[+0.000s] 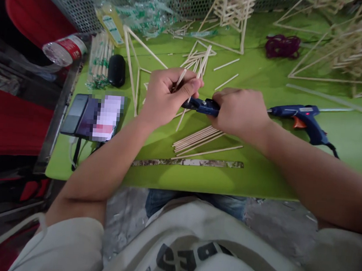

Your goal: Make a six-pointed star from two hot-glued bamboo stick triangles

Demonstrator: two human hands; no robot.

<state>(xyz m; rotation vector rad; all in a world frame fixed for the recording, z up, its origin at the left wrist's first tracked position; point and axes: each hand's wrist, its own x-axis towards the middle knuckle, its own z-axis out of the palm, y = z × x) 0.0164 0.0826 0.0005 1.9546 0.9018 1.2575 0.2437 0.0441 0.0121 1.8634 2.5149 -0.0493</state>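
Observation:
My left hand is closed in a pinch on thin wooden sticks held above the green table. My right hand is wrapped round the handles of a blue cutter, whose jaws meet a stick just under my left fingers. A bundle of cut sticks lies on the table below both hands. More loose sticks lie fanned out behind my left hand.
A blue glue gun rests right of my right hand. A phone and black case lie at the left, with a bottle beyond. Stick frames fill the back. A speckled strip lies near the front edge.

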